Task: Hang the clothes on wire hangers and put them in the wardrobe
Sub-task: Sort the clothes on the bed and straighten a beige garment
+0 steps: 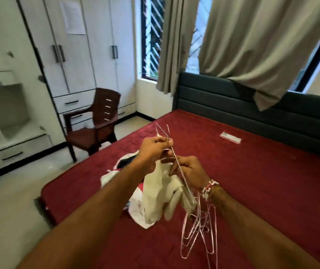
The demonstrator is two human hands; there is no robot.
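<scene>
Left hand [155, 150] pinches the neck of a thin wire hanger [187, 183] while the right hand [189, 170] curls round its sloping arm. A soft cream garment [161, 195] drapes beneath, near the left edge of the red bed [252, 181]. Seating each shoulder fully over the slick wire should stop slipping. Spare pink hangers [199, 230] dangle below the right wrist; the wardrobe [73, 61] stands closed.
</scene>
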